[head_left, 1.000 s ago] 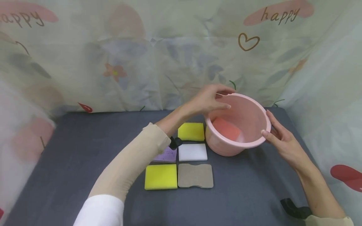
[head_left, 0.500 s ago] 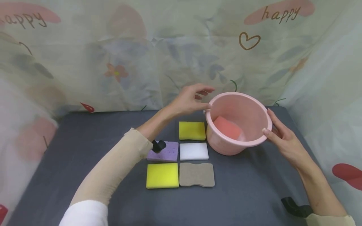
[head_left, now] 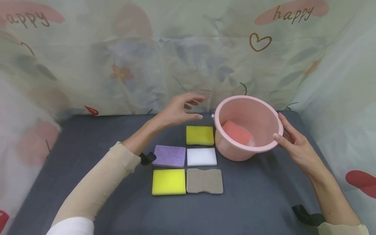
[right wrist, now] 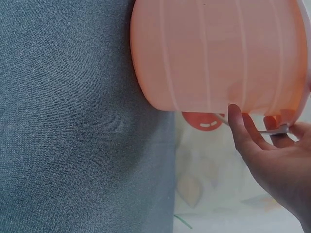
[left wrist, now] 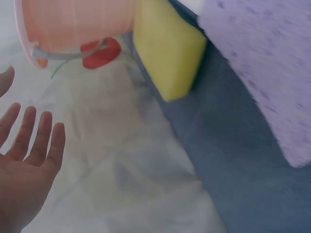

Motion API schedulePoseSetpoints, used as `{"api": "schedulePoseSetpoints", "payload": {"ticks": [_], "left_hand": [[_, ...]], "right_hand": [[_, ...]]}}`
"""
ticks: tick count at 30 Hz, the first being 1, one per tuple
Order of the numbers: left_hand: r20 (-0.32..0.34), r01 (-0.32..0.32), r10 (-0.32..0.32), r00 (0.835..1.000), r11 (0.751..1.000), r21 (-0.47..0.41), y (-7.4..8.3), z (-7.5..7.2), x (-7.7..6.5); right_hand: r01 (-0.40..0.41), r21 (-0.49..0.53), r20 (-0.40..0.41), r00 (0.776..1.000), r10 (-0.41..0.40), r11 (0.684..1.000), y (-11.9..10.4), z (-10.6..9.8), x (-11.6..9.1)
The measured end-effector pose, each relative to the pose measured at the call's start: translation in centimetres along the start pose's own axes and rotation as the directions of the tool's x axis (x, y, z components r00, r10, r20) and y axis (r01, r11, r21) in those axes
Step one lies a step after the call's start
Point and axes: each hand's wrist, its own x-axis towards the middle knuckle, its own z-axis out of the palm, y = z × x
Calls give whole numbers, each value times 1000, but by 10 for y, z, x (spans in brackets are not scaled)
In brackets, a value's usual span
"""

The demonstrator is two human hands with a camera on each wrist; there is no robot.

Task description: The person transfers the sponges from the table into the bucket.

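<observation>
A pink bucket (head_left: 235,150) stands at the back right of the table, an orange-pink sponge (head_left: 237,132) lying inside it. With thumb over the rim and fingers along the outside, my right hand (head_left: 298,150) holds the bucket's right side. The right wrist view shows those fingers against the bucket wall (right wrist: 204,53), near the handle's end. My left hand (head_left: 176,111) hovers left of the bucket, fingers apart and nothing in them. Closest below it is a yellow sponge (head_left: 200,135); a purple sponge (head_left: 169,156) lies nearer my left wrist.
A white sponge (head_left: 201,157), a second yellow sponge (head_left: 168,182) and a grey-brown sponge with wavy edges (head_left: 204,181) lie close together on the dark table (head_left: 258,202). Behind the table hangs a printed curtain (head_left: 164,65), with more fabric at both sides.
My left hand has come off the bucket's left rim and moved left, uncovering the purple sponge. The right hand keeps its hold, and the bucket stays in place.
</observation>
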Motion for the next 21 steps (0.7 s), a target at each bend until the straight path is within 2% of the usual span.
{"api": "schedulePoseSetpoints", "payload": {"ticks": [8,21], "left_hand": [[-6,11,-11,1000,998,61,-16,-8,-29],[29,45,-49,998,988,147,-36,-13,-73]], "right_hand": [[-15,-5,-9,1000,15,1000,0,1,0],[2,12,-11,1000,-2,1000,1,3,0]]}}
